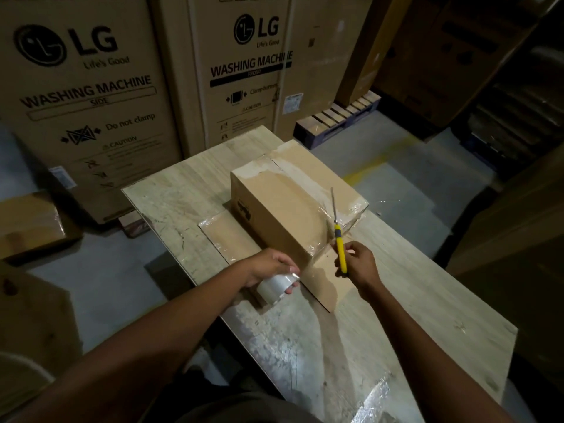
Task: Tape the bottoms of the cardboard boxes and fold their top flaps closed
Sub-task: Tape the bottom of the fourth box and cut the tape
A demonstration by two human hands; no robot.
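A brown cardboard box (283, 206) stands upside down on the wooden table (412, 315), with clear tape across its upturned bottom and down its near side. Its flaps lie spread flat on the table at the left and at the front. My left hand (268, 265) grips a roll of clear tape (276, 286) at the box's near left corner. My right hand (355, 264) holds yellow-handled scissors (337, 227), blades pointing up and away over the box's near right edge. A strip of tape runs from the roll toward the box.
Large LG washing machine cartons (91, 96) stand behind the table. A wooden pallet (335, 120) sits at the back right. More cardboard boxes (27, 224) lie on the floor at the left. Dark stacked goods fill the right side.
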